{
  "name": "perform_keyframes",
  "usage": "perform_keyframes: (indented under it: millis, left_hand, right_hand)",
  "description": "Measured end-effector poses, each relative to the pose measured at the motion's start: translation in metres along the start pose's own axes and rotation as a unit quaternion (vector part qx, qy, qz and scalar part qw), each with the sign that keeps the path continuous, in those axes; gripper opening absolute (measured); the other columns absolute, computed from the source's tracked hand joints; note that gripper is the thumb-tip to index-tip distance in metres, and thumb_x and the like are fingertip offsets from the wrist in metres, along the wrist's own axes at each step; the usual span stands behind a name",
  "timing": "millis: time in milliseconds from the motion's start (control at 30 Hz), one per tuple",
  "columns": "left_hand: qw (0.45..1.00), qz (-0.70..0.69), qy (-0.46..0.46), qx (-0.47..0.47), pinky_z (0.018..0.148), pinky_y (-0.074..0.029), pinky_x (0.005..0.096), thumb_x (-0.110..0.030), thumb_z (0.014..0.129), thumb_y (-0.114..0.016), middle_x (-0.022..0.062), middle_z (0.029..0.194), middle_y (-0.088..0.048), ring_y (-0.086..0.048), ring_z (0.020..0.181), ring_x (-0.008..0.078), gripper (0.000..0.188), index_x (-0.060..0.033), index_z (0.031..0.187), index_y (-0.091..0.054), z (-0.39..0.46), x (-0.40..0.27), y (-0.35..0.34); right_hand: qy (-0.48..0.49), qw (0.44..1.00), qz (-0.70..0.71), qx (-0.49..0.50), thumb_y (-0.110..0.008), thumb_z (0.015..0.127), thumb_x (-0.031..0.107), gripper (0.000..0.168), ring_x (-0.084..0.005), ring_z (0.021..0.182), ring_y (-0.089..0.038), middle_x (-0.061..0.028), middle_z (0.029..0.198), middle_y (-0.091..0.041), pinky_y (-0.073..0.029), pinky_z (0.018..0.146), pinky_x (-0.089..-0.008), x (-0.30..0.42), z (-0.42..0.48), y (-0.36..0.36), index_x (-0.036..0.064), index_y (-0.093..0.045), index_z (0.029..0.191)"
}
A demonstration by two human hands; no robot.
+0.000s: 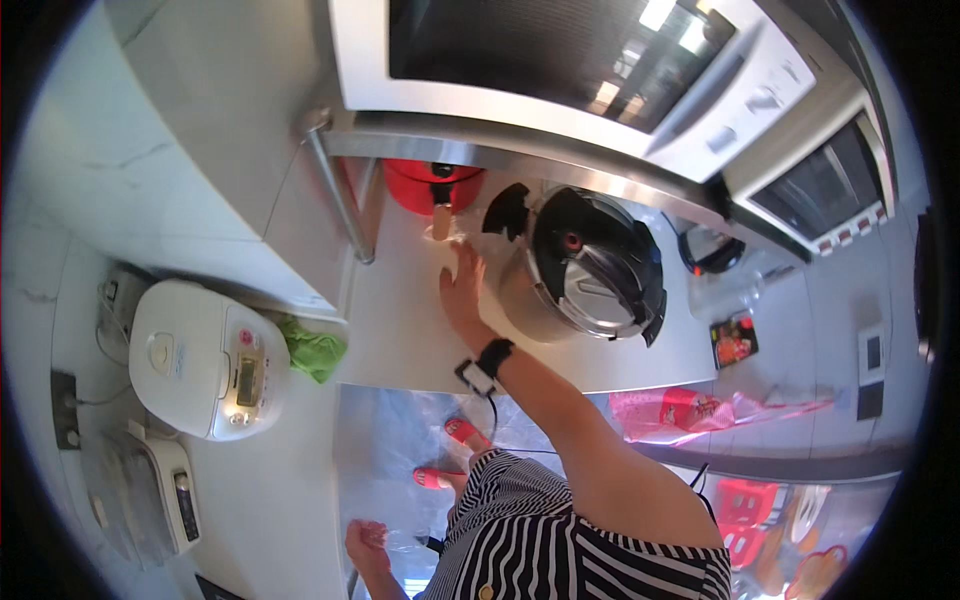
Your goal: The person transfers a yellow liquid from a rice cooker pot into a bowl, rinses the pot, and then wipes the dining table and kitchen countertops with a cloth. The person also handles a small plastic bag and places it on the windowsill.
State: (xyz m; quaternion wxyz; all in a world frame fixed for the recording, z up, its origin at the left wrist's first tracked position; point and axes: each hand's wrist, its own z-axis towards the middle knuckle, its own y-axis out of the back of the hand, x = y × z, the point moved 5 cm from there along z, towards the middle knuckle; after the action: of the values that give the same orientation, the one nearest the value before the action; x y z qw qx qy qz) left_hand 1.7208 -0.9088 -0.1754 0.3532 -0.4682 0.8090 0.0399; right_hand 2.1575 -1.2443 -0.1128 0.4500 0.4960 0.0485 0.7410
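My right hand (463,289), wearing a black wrist strap, reaches over the white counter with its fingers apart. Its fingertips are just below the wooden-ended handle of a red lidded pan (412,187); I cannot tell whether they touch the clear film there. Right of the hand is a large metal pressure cooker (540,300) with a black lid, tilted in view, and a loose-looking black part (508,212) beside it. Low in the picture, my left hand (367,546) is closed around a crumpled pinkish thing, perhaps cloth or plastic.
A metal shelf rail (480,150) crosses above the pan and cooker, under a microwave-like oven (585,112). On the left counter are a white rice cooker (202,360), a green cloth (313,351) and a clear-lidded appliance (135,495). A pink bag (675,412) lies at right.
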Motion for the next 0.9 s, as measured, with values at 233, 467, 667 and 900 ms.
perform_keyframes:
  millis: [233,467,667,900]
  left_hand:
    - [0.992,0.102,-0.012,0.072,0.06,-0.053,0.0376,-0.017,0.092,-0.048,0.0128,0.065,-0.061,-0.06,0.057,0.0253,0.021,-0.0044,0.077,-0.056,0.018,-0.003,0.001]
    - [0.988,0.118,0.004,0.104,0.063,-0.053,0.0382,-0.018,0.093,-0.05,0.013,0.068,-0.062,-0.061,0.062,0.0254,0.021,-0.0041,0.078,-0.056,0.022,-0.008,0.005]
    - [0.977,0.149,0.011,0.151,0.058,-0.051,0.0357,-0.017,0.091,-0.051,0.0126,0.066,-0.06,-0.06,0.059,0.0241,0.02,-0.0047,0.076,-0.055,0.007,-0.021,-0.06]
    - [0.962,0.178,0.061,0.197,0.057,-0.05,0.0344,-0.016,0.09,-0.051,0.0116,0.067,-0.06,-0.06,0.059,0.0244,0.018,-0.0055,0.076,-0.054,0.026,-0.005,-0.085]
  right_hand:
    - [-0.018,0.974,-0.222,-0.045,-0.053,0.087,0.02,0.021,-0.0333,0.105,-0.051,-0.0175,0.109,-0.055,-0.041,0.089,-0.0456,-0.089,0.033,-0.025,0.007,-0.058,0.103]
    - [0.035,0.996,0.068,0.05,-0.058,0.08,0.01,0.011,-0.0313,0.087,-0.058,-0.0133,0.091,-0.058,-0.047,0.075,-0.0425,-0.052,-0.036,0.023,0.008,-0.06,0.09]
    - [0.029,0.983,0.079,0.163,-0.062,0.08,0.007,0.009,-0.0304,0.077,-0.061,-0.0111,0.085,-0.059,-0.051,0.067,-0.0391,-0.055,-0.112,0.137,0.007,-0.062,0.089]
    - [-0.091,0.991,-0.087,0.047,-0.06,0.082,0.004,0.012,-0.0248,0.072,-0.065,-0.0095,0.086,-0.065,-0.053,0.063,-0.0339,-0.147,-0.168,0.324,0.007,-0.067,0.092]
